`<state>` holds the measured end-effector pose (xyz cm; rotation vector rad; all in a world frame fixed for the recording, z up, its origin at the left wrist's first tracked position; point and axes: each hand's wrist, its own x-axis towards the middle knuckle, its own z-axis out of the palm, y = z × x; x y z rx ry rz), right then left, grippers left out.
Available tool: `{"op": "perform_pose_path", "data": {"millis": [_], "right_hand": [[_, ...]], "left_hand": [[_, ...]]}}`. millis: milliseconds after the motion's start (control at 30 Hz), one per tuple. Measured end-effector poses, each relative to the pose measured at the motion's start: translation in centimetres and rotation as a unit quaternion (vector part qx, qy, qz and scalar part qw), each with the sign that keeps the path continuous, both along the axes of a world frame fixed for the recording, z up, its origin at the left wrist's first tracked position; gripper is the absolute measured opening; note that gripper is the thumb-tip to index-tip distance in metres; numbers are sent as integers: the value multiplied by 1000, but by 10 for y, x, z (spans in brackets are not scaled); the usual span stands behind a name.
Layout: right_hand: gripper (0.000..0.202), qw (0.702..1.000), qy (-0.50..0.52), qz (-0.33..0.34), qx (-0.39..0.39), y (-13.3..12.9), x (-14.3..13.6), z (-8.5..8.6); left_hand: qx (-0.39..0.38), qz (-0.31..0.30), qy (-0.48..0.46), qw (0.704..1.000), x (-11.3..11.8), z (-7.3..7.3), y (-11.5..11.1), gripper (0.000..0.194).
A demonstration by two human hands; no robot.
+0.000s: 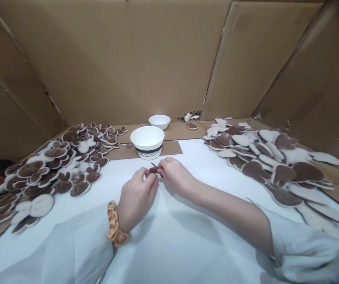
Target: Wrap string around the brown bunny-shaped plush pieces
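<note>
My left hand [138,195] and my right hand [175,173] meet at the middle of the white table, just in front of a white bowl [147,139] with a black band. Both hands are closed in a pinch on a small brown piece [154,169] between the fingertips. Most of that piece is hidden by the fingers, so its full shape cannot be made out. An orange scrunchie [115,225] circles my left wrist.
Brown and white plush pieces [79,188] are heaped at the left, larger ones [308,172] at the right. A second white bowl [159,120] and a lone brown piece [192,126] lie further back, before cardboard walls [128,59].
</note>
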<state>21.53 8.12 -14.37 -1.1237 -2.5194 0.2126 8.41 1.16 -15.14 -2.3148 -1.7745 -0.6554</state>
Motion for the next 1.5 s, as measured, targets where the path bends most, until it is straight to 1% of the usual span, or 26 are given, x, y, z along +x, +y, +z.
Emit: {"op": "perform_pose_path", "data": {"millis": [100,200,267,333,400,500,600,667,767,900,1000,1067,1133,1267,1400,1467,1500], "right_hand": [[15,999,-24,28,34,0,0,-5],[13,997,-34,45,51,0,0,-8],[13,998,-22,47,41,1,1,-9],[14,999,10,42,1,3,2,-9],[16,996,53,26,-60,5,5,-8],[17,985,111,-2,-131,9,8,-7],[16,976,142,-16,-163,12,8,-6],[16,975,146,-18,-168,11,8,-6],[15,981,128,-6,-146,8,6,-7],[14,995,70,28,-63,0,3,-8],[14,998,21,60,-7,-4,2,-11],[14,996,7,83,19,-5,2,-14],[13,993,8,113,41,-6,2,-16],[15,980,35,181,72,-5,4,-20],[19,974,53,197,102,-5,5,-20],[18,973,73,196,99,-5,5,-18],[17,973,88,191,92,-5,6,-16]], "left_hand": [[38,-25,20,999,-3,5,5,18],[27,-65,-3,997,-7,7,11,15],[25,-78,-21,996,-8,7,13,14],[37,-90,-31,995,-10,5,11,13],[58,-96,-36,993,-11,2,8,12],[72,-85,-31,993,-15,-2,1,11],[61,-84,-26,994,-17,-7,-2,12],[61,-93,-38,993,-17,-10,-2,12],[72,-101,-63,990,-16,-10,-1,10],[88,-91,-87,988,-16,-6,3,8],[90,-84,-106,987,-18,-1,6,9],[60,-81,-122,987,-20,3,9,10],[8,-76,-150,986,-22,5,12,12],[-97,-56,-225,968,-30,7,23,14],[-199,-74,-310,927,-40,2,36,20],[-215,-82,-332,915,-43,-1,40,19],[-213,-84,-334,914,-44,-2,40,18]]}}
